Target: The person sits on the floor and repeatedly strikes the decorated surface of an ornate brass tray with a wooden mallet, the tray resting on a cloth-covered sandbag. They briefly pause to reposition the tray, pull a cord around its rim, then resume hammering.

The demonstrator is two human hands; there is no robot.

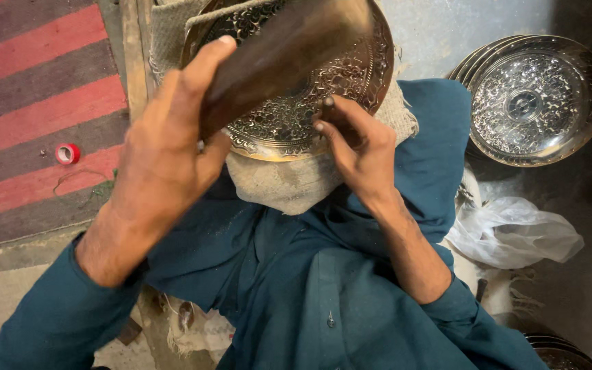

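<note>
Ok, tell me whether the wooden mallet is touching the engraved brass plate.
Cannot tell. In the head view the wooden mallet, gripped by the left hand, overlaps the engraved brass plate, but it is blurred and hides any contact or gap.

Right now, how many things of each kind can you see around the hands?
Engraved metal plates: at least 3: one being worked, a stack, more at the bottom edge
Wooden mallet: 1
Chisel: 1
Red tape roll: 1
White plastic bag: 1
Total: at least 7

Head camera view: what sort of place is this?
Probably a metal engraver's floor workshop: an ornate tray rests on cloth padding, the left hand raises a mallet, and finished plates are stacked alongside.
</note>
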